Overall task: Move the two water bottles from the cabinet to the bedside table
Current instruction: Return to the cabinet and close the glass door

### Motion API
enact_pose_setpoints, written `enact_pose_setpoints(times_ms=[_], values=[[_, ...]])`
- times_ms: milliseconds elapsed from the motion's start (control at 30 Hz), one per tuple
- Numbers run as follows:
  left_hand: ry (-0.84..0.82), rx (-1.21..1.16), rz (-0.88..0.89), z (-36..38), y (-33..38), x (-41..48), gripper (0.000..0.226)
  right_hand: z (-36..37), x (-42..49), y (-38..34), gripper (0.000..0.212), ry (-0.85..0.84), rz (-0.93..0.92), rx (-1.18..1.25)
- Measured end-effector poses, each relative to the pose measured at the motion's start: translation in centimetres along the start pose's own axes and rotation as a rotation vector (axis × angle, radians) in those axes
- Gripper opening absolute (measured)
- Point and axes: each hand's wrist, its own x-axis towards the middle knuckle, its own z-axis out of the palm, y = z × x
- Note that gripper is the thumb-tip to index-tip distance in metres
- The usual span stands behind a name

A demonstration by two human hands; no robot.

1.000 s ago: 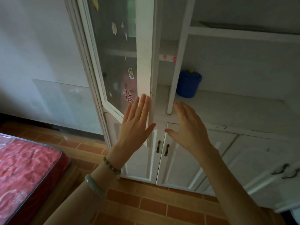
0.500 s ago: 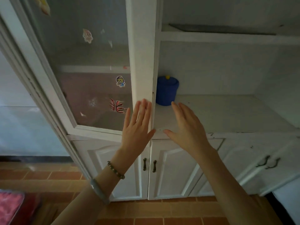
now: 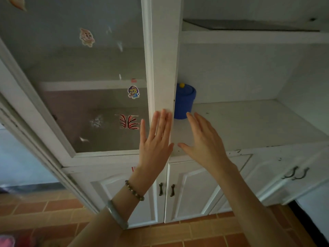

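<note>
Both hands are held flat and spread in front of the white cabinet (image 3: 165, 50), with nothing gripped. The left hand (image 3: 154, 141) is raised with its fingertips (image 3: 164, 114) against the edge of the glass door (image 3: 85, 82). The right hand (image 3: 203, 139) is seen over the open shelf (image 3: 249, 122). A blue lidded container (image 3: 185, 102) is set upright at the shelf's back left. No water bottles can be made out.
</note>
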Motion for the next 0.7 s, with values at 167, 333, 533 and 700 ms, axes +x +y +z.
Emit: enact_pose_setpoints(times_ms=[167,333,533,700], values=[[-0.004,-0.003,-0.018,0.9,0.1,0.8,0.1,0.4,0.9,0.6,0.089,-0.019,0.006,0.002],[-0.031,-0.017,-0.035,1.3,0.0,1.6,0.107,0.9,1.6,1.3,0.091,-0.047,-0.012,0.009],[-0.054,-0.014,-0.052,1.3,0.2,1.6,0.109,1.2,2.3,1.9,0.092,-0.058,-0.033,0.02],[-0.082,0.013,-0.066,1.1,0.5,1.6,0.111,1.3,2.2,2.3,0.093,-0.074,-0.059,0.041]])
